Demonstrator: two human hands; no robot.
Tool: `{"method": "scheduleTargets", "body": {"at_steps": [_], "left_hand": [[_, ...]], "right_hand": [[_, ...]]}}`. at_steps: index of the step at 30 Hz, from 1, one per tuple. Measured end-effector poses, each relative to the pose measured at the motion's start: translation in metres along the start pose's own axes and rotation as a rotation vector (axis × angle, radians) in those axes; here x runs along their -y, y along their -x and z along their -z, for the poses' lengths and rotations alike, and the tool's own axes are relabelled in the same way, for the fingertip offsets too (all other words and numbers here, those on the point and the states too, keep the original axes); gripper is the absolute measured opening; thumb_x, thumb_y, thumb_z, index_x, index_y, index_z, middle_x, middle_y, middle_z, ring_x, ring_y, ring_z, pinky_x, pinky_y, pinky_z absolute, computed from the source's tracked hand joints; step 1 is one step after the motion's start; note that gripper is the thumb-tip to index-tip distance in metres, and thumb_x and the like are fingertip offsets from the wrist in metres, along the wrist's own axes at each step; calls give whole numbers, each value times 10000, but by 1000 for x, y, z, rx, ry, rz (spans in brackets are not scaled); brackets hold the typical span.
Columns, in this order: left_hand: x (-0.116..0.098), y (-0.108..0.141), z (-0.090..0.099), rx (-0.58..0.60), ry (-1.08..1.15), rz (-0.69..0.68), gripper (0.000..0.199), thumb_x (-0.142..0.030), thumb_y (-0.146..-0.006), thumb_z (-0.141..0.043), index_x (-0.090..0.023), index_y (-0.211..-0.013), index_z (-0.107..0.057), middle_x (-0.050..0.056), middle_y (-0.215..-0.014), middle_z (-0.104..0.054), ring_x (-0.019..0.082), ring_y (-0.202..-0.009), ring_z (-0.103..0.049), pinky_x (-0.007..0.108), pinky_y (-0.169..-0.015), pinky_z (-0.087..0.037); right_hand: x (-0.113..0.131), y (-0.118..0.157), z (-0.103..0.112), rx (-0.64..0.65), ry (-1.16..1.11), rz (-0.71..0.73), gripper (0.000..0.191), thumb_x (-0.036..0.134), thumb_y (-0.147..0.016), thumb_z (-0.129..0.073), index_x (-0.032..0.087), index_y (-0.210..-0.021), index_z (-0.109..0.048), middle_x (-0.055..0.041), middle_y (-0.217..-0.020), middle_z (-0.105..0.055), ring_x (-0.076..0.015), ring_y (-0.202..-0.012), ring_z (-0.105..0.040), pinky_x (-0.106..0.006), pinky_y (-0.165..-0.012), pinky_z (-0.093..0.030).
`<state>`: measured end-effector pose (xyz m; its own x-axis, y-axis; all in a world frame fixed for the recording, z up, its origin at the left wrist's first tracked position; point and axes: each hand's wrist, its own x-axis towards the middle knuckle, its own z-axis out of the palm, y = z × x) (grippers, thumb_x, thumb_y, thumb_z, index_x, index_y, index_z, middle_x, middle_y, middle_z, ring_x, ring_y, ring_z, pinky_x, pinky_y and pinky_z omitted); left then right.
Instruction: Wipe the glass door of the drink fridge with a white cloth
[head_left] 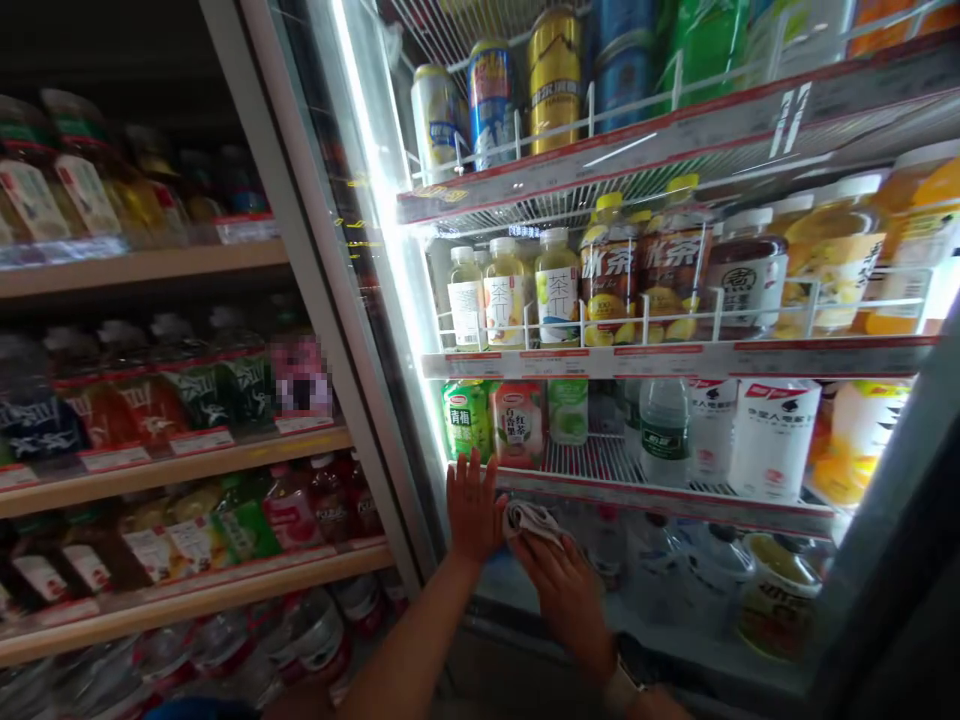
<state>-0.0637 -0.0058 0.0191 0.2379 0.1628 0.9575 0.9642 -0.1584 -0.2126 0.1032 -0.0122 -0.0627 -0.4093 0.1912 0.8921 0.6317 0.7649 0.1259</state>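
My left hand [472,512] is raised with its fingers apart, fingertips at the front edge of a lower fridge shelf [600,487], below a green drink carton [466,418] and a red one [519,422]. Just right of it, my right hand [561,585] presses a crumpled grey-white cloth [534,518] just under that same shelf edge. The cloth shows above its fingers; part of it is hidden beneath them. A dark watch [634,660] is on my right wrist.
Bottles stand behind a wire rail [667,325] on the shelf above, with cans [556,80] higher up. Large containers [780,595] sit at the bottom right. On the left is a wooden-edged shelf [187,465] of bottled drinks, beyond the fridge's frame [300,230].
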Motion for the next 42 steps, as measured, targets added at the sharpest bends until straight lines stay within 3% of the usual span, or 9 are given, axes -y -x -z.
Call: {"method": "scheduleTargets", "body": {"at_steps": [5, 8, 12, 16, 21, 26, 33, 38, 42], "left_hand": [[1, 0, -1, 3, -26, -11, 602, -244, -978, -396, -156, -1543, -209, 137, -1625, -147, 266, -1512, -127, 454, -1215, -184], [2, 2, -2, 4, -27, -10, 599, -255, -980, -391, -159, -1544, -210, 130, -1625, -149, 266, -1511, -130, 458, -1216, -187], [2, 4, -3, 11, -14, 10, 609, -263, -972, -413, -168, -1542, -221, 138, -1615, -186, 278, -1507, -142, 485, -1210, -206], [1, 3, -2, 4, -5, 10, 615, -270, -973, -412, -180, -1546, -208, 127, -1616, -182, 264, -1506, -150, 473, -1214, -205], [-1, 0, 0, 4, -16, 5, 592, -267, -984, -381, -158, -1542, -218, 112, -1629, -126, 255, -1511, -116, 434, -1228, -158], [-1, 3, -1, 7, -8, 18, 608, -272, -975, -407, -170, -1544, -219, 132, -1618, -181, 271, -1505, -154, 463, -1216, -198], [2, 7, -5, 2, 5, 15, 597, -340, -990, -376, -169, -1542, -227, 144, -1617, -189, 276, -1506, -154, 483, -1212, -190], [1, 0, 0, 4, 58, 16, 564, -338, -1008, -313, -177, -1542, -228, 119, -1630, -178, 254, -1514, -116, 466, -1222, -164], [-27, 0, 26, 46, 241, 220, 546, -249, -1003, -310, -227, -1543, -228, 101, -1607, -272, 235, -1497, -205, 477, -1220, -216]], "right_hand": [[-7, 25, -2, 78, 13, 110, 611, -12, -839, -371, 227, -1368, -560, -6, -1332, -637, -135, -1182, -566, -316, -1091, -364], [-16, 17, 11, 67, 11, 46, 593, 18, -876, -372, 267, -1386, -544, 3, -1323, -649, -130, -1197, -572, -322, -1156, -280], [-34, -18, 43, -69, 51, -99, 594, 50, -926, -369, 284, -1468, -441, -26, -1333, -645, -146, -1292, -535, -374, -1223, -147], [-58, -54, 74, -276, 143, -257, 653, 74, -936, -382, 253, -1551, -260, -76, -1527, -435, -226, -1458, -317, -480, -1225, -174], [-71, -72, 79, -475, 165, -375, 683, 72, -910, -408, 247, -1554, -261, -85, -1598, -289, -340, -1465, -264, -602, -1190, -213], [-43, -67, 52, -322, 128, -278, 693, 66, -917, -382, 265, -1561, -225, -87, -1576, -349, -310, -1443, -339, -556, -1177, -290], [-3, -43, 17, -103, 51, -106, 683, 4, -902, -338, 263, -1534, -317, -61, -1319, -649, -173, -1198, -609, -391, -1178, -303], [0, -36, 23, -23, -41, -86, 672, 189, -939, -436, 173, -1568, -198, -103, -1333, -633, -225, -1228, -585, -441, -1145, -361], [-2, -37, 43, 51, -182, -108, 744, 267, -932, -444, 122, -1575, -99, -144, -1496, -468, -265, -1368, -460, -484, -1094, -442]]}}
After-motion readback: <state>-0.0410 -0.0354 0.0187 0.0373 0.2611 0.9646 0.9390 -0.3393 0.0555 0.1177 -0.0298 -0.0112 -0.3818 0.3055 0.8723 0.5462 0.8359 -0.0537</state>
